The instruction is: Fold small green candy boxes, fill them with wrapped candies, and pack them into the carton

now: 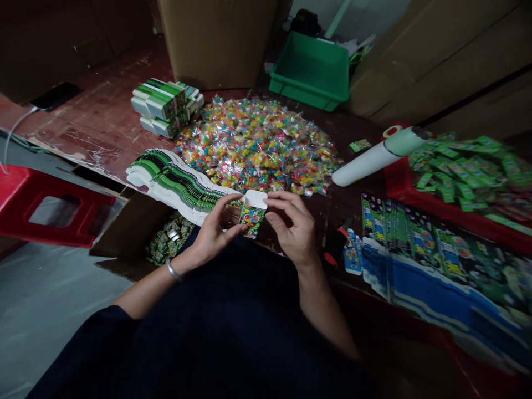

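Observation:
Near the table's front edge, my left hand grips a small green printed candy box by its left side, fingers behind it and thumb in front. The box's white top flap stands up. My right hand is at the box's right side, its fingertips at the flap with the fingers curled; whether they pinch the flap I cannot tell for sure. Left of the box stretches a fanned row of flat green and white cartons. Behind it lies a large heap of clear packets of colourful candies.
Bundled cartons stand at the back left, a green bin at the back. Right are a white roll, a red tray of green packets and printed sheets. An open cardboard box with filled boxes sits below left, by a red stool.

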Tool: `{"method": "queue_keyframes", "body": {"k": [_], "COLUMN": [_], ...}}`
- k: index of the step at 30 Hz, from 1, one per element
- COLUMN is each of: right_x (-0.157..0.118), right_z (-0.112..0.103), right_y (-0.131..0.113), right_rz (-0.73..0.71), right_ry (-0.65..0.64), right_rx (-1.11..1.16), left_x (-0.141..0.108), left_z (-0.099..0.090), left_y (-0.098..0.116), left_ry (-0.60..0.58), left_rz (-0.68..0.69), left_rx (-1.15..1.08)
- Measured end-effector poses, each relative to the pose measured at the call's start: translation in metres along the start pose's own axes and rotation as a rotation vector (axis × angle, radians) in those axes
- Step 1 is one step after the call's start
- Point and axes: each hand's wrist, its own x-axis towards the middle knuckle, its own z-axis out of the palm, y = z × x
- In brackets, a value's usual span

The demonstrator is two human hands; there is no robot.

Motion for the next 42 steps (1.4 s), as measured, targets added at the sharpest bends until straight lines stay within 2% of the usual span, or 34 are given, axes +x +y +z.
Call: {"method": "queue_keyframes", "body": {"k": [3,5,8,12,14,17,22,29,35,37,42], "right_x": [-0.014,-0.021,-0.025,-0.021,-0.018,-0.011,0.002,0.009,0.000,0.000,0.007], "right_z": [0.014,0.024,0.033,0.038,0.038,0.035,0.026,0.021,0.030,0.031,0.030], "right_y": [0.008,0.012,0.012,0.006,0.002,0.000,0.004,0.010,-0.001,0.001,0.014], "right_rz": [0.141,0.219,0.210,0.234,0.260,0.265,0.455,0.460,0.282,0.303,0.423], "right_ry": [-0.038,0.001,0.079,0.191,0.207,0.108,-0.017,-0.043,0.049,0.048,-0.063], "right_rx": [0.128,0.178,0.174,0.270,0.347,0.398,0.446,0.393,0.309,0.324,0.385], "left_x": [-0.002,-0.003,-0.002,0.001,0.001,-0.001,-0.004,-0.006,-0.008,-0.008,-0.004], "left_z": [0.001,0.001,0.003,0.004,0.004,0.002,-0.003,-0.005,-0.014,-0.017,-0.022], "left_y": [0.002,0.004,0.005,0.004,0.003,0.002,-0.001,0.002,0.006,0.007,0.012], "left_ry": [-0.056,-0.107,-0.144,-0.115,-0.098,-0.086,-0.084,-0.151,-0.164,-0.185,-0.223], "left_rz": [-0.012,-0.049,-0.070,-0.078,-0.088,-0.076,-0.007,0.003,-0.046,-0.063,-0.111], "left_rx": [-0.005,0.002,-0.003,-0.130,-0.173,-0.130,0.048,0.078,0.059,0.054,0.051]}}
